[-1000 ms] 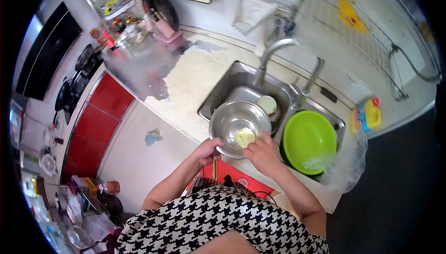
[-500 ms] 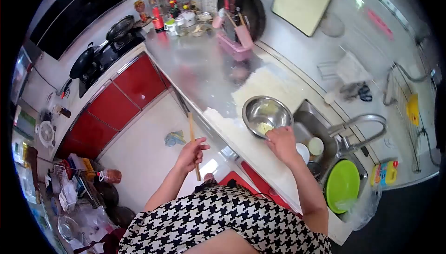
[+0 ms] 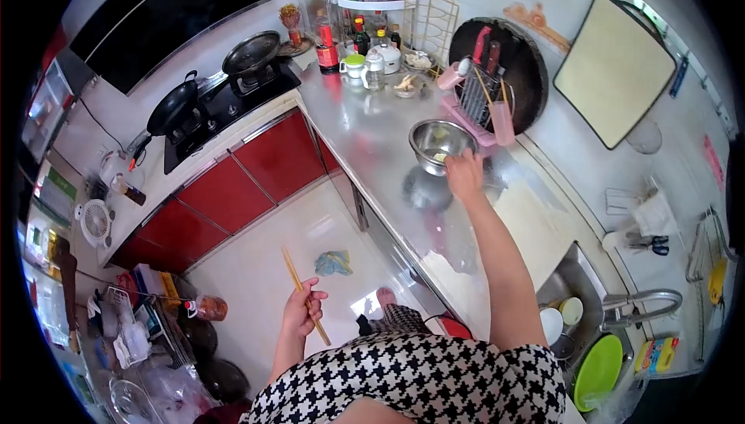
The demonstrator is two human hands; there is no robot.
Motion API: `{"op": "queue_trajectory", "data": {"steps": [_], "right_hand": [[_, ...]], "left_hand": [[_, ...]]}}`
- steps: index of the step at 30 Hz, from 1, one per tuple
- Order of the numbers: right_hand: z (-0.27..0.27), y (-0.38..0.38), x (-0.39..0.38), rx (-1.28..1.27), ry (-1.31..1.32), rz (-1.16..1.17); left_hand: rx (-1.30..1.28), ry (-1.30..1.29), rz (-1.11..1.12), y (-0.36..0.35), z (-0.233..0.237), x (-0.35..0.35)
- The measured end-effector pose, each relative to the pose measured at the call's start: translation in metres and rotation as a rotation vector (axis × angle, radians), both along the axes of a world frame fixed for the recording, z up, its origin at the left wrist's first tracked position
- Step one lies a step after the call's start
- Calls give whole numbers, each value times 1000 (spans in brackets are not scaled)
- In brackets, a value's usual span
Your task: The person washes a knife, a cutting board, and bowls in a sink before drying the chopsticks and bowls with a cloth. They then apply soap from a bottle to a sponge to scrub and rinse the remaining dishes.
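A pair of wooden chopsticks (image 3: 292, 273) is held in my left hand (image 3: 303, 309), over the floor to the left of the counter. My right hand (image 3: 466, 176) grips the near right rim of a steel bowl (image 3: 443, 141). Some pale yellow food (image 3: 440, 157) lies inside the bowl, partly hidden by my fingers. The bowl is over the steel counter (image 3: 372, 131), close to the pink rack (image 3: 468, 121) that holds knives and utensils.
Behind the bowl stands a large black pan (image 3: 530, 75). Bottles and jars (image 3: 373, 71) line the back corner. At the right is a sink (image 3: 578, 273) with cups and a green basin (image 3: 598, 372). A stove with a wok (image 3: 172, 106) stands on the left.
My right hand and the bowl have moved from beside the sink along the counter to the pink rack. My view has turned too. The chopsticks in my left hand now tilt more.
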State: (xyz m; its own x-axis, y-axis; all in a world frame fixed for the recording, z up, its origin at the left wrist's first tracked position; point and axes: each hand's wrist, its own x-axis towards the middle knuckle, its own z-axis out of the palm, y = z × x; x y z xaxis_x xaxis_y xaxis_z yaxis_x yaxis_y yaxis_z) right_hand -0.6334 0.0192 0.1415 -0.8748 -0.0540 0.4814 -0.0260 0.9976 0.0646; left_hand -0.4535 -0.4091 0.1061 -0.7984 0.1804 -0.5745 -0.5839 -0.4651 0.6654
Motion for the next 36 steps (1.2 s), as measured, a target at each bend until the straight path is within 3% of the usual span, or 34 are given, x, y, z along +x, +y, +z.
{"op": "queue_trajectory", "data": {"steps": [7,9,14,16,21,22,25,27,30,32,33,34,36], "right_hand": [[-32,-14,-119,6,-155,-56],[-34,-20,-136,2,-157,-30],[-10,-78,-143,-80,101,448],[3,-111,-138,-88,67,551],[11,-173,-161,-71,89,698],[7,-181,-168,-46,52,708],[14,-195,-203,-289,-321,774],[17,-205,-237,-489,-457,580],[-2,-226,-292,-443,-338,224],[0,-254,-321,-461,-481,10],[0,-264,-334,-467,-545,-103],[-15,-270,-336,-502,-359,-67],[-46,-278,-337,-597,-410,-109]], "left_hand": [[-122,-5,233,-56,4,-72],[-118,11,200,-64,2,-100],[14,72,18,-19,22,-195],[70,159,-127,7,17,-248],[-32,164,-165,53,35,-360],[-50,159,-183,50,25,-376],[-173,78,-161,40,12,-417],[-211,189,-137,36,21,-441],[-282,321,-214,29,6,-476],[-373,409,-331,26,32,-489],[-379,431,-312,25,21,-500],[-381,447,-295,26,5,-508],[-289,430,-279,26,-4,-515]]}}
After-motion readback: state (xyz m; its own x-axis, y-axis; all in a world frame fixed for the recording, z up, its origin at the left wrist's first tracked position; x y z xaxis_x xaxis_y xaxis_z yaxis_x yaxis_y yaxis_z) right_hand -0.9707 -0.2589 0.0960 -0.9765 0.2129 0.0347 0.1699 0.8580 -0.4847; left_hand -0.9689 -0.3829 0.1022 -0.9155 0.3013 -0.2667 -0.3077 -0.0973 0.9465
